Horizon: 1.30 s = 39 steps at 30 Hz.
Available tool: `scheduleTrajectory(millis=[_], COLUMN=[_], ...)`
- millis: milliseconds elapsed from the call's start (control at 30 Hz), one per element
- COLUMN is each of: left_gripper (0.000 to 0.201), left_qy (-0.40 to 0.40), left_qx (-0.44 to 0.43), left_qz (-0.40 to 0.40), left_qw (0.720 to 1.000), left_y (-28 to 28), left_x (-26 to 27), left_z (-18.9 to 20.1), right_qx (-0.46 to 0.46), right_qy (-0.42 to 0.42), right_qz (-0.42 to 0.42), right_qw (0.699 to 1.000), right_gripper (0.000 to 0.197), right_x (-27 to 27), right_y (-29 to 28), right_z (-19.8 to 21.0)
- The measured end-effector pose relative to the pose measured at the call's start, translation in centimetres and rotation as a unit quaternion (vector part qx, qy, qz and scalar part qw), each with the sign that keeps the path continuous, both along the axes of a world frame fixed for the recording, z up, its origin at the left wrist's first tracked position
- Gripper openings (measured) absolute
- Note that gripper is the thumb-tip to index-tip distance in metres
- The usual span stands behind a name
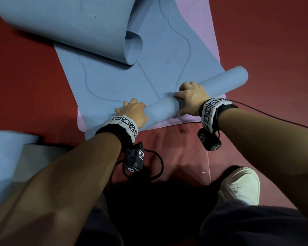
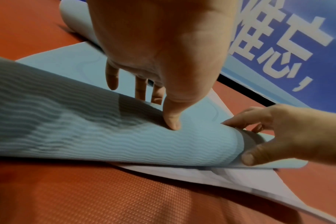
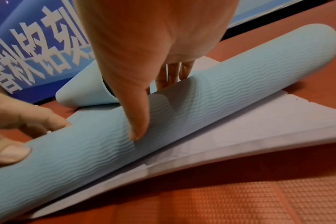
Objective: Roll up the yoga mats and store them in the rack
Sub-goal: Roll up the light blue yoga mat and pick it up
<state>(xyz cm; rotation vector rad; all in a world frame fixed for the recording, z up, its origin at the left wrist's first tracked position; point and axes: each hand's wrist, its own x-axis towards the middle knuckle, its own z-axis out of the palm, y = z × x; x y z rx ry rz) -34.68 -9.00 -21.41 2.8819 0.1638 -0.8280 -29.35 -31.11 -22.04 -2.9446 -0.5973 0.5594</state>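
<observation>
A blue yoga mat [image 1: 132, 77] lies on a lilac mat [image 1: 199, 23] on the red floor. Its near end is wound into a tight roll [image 1: 160, 109] that runs slantwise from lower left to upper right. My left hand [image 1: 132, 110] grips the roll near its left end, fingers over the far side and thumb [image 2: 171, 118] pressing on the ribbed surface [image 2: 105, 139]. My right hand [image 1: 190, 98] grips the roll [image 3: 240, 78] further right, thumb [image 3: 138, 121] on the near side. The mat's far end [image 1: 69, 23] curls up in a loose loop.
The lilac mat's near corner [image 3: 240, 128] lifts off the red floor [image 1: 265, 50]. A white shoe [image 1: 240, 185] stands at the lower right. A black cable [image 1: 274, 118] trails rightwards. Another blue mat piece [image 1: 7, 157] lies at left. A blue banner [image 2: 278, 45] stands beyond.
</observation>
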Motion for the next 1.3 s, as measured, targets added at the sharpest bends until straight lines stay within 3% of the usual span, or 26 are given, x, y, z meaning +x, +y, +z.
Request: scheduleTrajectory(millis=[233,333,467,600,733,833,1033,1300], left_gripper=[0.039,0.033,0.040,0.051,0.074,0.065,0.055,0.057], left_qy=[-0.046,-0.048,-0.036,-0.028,-0.027,-0.058,-0.043,-0.030], left_qx=[-0.058,-0.054,-0.037,-0.013,0.039,0.008,-0.019,0.006], left_qz=[0.045,0.050,0.035,0.016,-0.041,-0.011,0.028,0.024], left_qw=[0.996,0.996,0.998,0.999,0.998,0.998,0.998,0.999], left_y=[0.6,0.8,1.2,1.7,1.4,1.4,2.2,2.7], left_x=[0.1,0.4,0.7,0.9,0.9,1.4,2.4,4.1], left_z=[-0.1,-0.2,-0.2,-0.3,-0.4,-0.4,-0.2,0.0], right_qx=[0.023,0.032,0.044,0.015,0.008,0.021,0.072,0.139], right_qy=[0.002,0.013,0.024,-0.059,-0.064,-0.069,-0.090,-0.067], right_qz=[-0.026,-0.033,-0.041,-0.039,-0.046,-0.055,-0.072,-0.099], right_qw=[0.999,0.999,0.998,0.997,0.997,0.996,0.991,0.983], right_gripper=[0.079,0.066,0.056,0.049,0.045,0.041,0.025,0.031], right_x=[0.9,1.4,1.9,2.0,2.3,2.8,2.8,3.3], right_y=[0.5,0.9,1.1,1.5,2.1,2.4,3.0,3.8], right_z=[0.1,0.1,-0.1,-0.3,-0.6,-0.8,-1.4,-1.5])
